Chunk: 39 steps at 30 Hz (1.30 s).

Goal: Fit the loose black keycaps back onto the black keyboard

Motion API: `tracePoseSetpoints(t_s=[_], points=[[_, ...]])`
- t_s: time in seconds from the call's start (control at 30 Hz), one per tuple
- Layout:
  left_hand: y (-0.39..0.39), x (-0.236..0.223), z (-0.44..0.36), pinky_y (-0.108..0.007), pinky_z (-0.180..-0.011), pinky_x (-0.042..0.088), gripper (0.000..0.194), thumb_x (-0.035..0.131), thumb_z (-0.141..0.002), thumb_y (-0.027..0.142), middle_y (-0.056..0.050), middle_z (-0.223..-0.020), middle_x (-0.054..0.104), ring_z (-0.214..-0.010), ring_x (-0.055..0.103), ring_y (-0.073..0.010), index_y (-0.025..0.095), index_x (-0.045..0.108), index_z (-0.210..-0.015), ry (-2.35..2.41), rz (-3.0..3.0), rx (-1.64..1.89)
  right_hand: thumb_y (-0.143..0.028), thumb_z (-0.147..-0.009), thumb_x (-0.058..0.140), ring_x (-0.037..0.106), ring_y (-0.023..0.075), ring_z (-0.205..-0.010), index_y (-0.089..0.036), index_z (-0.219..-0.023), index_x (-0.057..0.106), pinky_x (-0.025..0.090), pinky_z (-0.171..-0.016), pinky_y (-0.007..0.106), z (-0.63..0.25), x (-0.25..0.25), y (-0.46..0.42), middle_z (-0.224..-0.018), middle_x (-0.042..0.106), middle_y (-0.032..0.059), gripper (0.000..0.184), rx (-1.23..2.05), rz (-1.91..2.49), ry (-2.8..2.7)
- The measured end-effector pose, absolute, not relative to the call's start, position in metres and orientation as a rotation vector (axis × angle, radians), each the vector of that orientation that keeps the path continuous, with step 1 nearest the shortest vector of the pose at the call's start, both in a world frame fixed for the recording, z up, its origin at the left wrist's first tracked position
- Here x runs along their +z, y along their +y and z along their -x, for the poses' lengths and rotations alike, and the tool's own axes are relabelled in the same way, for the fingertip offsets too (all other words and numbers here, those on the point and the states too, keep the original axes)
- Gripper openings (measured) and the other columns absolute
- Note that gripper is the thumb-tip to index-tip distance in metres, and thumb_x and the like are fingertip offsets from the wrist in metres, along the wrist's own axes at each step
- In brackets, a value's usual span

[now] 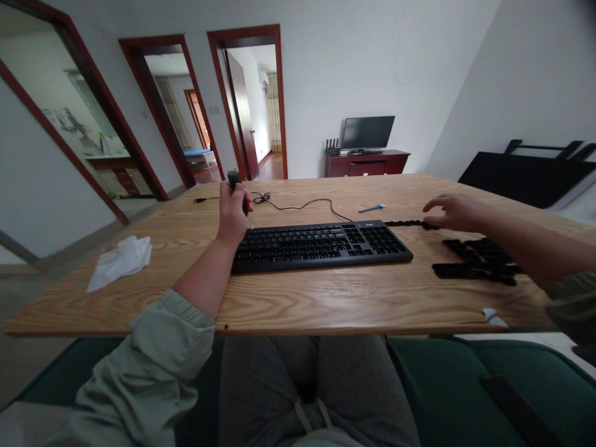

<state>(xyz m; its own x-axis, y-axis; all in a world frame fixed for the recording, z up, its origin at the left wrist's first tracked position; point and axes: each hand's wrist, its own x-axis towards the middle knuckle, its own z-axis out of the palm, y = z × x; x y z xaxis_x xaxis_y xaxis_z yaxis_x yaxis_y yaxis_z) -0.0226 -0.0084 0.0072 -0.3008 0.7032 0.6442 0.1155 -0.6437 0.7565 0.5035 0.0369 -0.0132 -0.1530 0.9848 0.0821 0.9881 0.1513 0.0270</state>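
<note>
A black keyboard [326,253] lies on the wooden table in front of me; many of its key positions look stripped of their caps. My left hand [234,208] is closed around the dark handle of a keycap puller [235,180], whose thin wires reach down by the keyboard's back left corner. To the right of the keyboard, my right hand [454,213] has thumb and forefinger apart, just over the end of a row of black keycaps [404,223]. Whether the thumb touches the last cap is unclear. Nearer me, more keycaps [459,270] lie in rows, partly under my right forearm.
The keyboard's cable [302,205] runs coiled behind it. A small blue brush [371,208] lies at the back. White tissue [121,259] rests at left, and a white scrap [493,317] near the front right edge. A monitor [369,133] stands on a distant cabinet.
</note>
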Motion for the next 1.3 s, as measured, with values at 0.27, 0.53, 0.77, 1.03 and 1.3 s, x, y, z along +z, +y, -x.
tracePoseSetpoints(t_s=[0.27, 0.53, 0.77, 1.03, 1.3], points=[[-0.018, 0.012, 0.018, -0.026, -0.062, 0.051, 0.029, 0.055, -0.090, 0.045, -0.004, -0.080, 0.063, -0.068, 0.058, -0.0130, 0.017, 0.064, -0.097, 1.090, -1.731, 1.529, -0.045, -0.088, 0.060, 0.060, 0.0165, -0.067, -0.019, -0.105, 0.073, 0.044, -0.064, 0.030, -0.321, 0.041, -0.010, -0.083, 0.070, 0.0069, 0.033, 0.235, 1.508, -2.214], [-0.042, 0.016, 0.032, -0.027, -0.068, 0.048, 0.061, 0.050, -0.089, 0.066, -0.007, -0.096, 0.067, -0.080, 0.059, -0.0168, 0.016, 0.066, -0.120, 1.168, -2.029, 1.346, -0.050, -0.090, 0.060, 0.058, 0.0141, -0.065, -0.018, -0.115, 0.070, 0.041, -0.062, 0.028, -0.169, 0.013, -0.039, -0.082, 0.071, 0.0042, 0.042, 0.611, 0.837, -2.353], [-0.042, 0.002, 0.021, -0.027, -0.070, 0.049, 0.064, 0.066, -0.083, 0.055, -0.005, -0.094, 0.065, -0.079, 0.060, -0.0157, 0.019, 0.057, -0.134, 1.060, -2.094, 1.119, -0.037, -0.089, 0.062, 0.061, 0.0161, -0.076, -0.016, -0.105, 0.071, 0.043, -0.071, 0.028, -0.163, -0.013, -0.035, -0.090, 0.073, 0.0055, 0.029, 0.658, 0.729, -2.224], [-0.041, 0.009, 0.037, -0.023, -0.059, 0.044, 0.044, 0.070, -0.079, 0.044, -0.002, -0.083, 0.064, -0.064, 0.055, -0.0106, 0.017, 0.067, -0.114, 1.170, -2.154, 0.978, -0.036, -0.086, 0.064, 0.064, 0.0194, -0.080, -0.016, -0.097, 0.072, 0.050, -0.073, 0.031, -0.173, -0.013, -0.035, -0.094, 0.073, 0.0073, 0.025, 0.829, 0.754, -2.030], [-0.031, -0.002, 0.049, -0.025, -0.061, 0.043, 0.022, 0.064, -0.078, 0.033, -0.001, -0.075, 0.069, -0.065, 0.056, -0.0121, 0.020, 0.076, -0.090, 1.305, -2.327, 0.581, -0.028, -0.081, 0.066, 0.064, 0.0197, -0.081, -0.018, -0.089, 0.069, 0.053, -0.077, 0.033, -0.177, -0.011, -0.042, -0.087, 0.071, 0.0062, 0.013, 0.751, 0.888, -2.032]])
